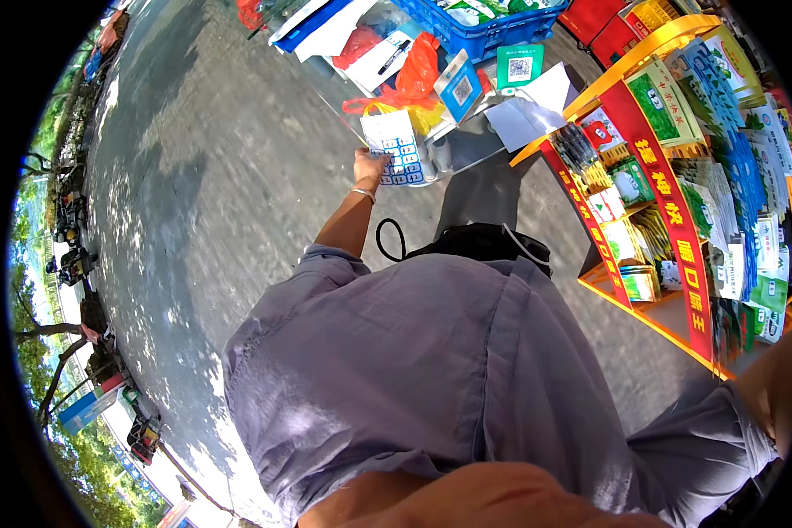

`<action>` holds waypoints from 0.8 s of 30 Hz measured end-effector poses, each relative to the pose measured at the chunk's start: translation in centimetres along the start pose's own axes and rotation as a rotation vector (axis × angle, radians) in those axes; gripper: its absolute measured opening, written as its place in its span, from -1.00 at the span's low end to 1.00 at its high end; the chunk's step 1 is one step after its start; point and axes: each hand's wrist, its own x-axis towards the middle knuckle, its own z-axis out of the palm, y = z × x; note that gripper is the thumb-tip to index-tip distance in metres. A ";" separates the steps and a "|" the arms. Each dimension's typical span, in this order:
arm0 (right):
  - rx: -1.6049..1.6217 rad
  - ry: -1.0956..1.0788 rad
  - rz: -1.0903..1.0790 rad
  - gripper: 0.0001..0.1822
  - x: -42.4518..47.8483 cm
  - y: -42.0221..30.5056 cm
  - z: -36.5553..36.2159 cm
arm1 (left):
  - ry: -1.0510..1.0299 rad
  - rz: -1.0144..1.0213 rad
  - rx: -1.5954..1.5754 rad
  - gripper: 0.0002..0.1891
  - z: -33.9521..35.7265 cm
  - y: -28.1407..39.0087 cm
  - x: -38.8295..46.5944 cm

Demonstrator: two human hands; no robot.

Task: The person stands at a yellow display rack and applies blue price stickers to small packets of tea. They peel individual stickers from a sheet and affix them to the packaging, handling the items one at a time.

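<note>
My left hand [369,165] is at the left edge of a white panel [399,148] with a grid of blue-edged squares, which looks like a large-key calculator. Its fingers are partly curled, and one fingertip reaches onto the squares. Whether the hand grips the panel or only touches it is unclear. The panel is at the near corner of a glass-topped table [478,158]. Right behind it lie yellow plastic bags [429,119] and a crumpled red plastic bag [418,69]. My right forearm runs off the lower right rim, with the hand out of view.
A blue stand [461,89] and a green stand [520,66], both with printed codes, share the table with white paper [525,122] and a black pen [394,57]. Behind is a blue plastic crate [488,33]. A yellow rack [673,317] of packets stands right.
</note>
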 end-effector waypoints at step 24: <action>-0.418 1.098 0.131 -0.66 -14.6 -5.7 4.7 | -1.459 0.487 -0.571 -0.62 2.4 36.7 -34.7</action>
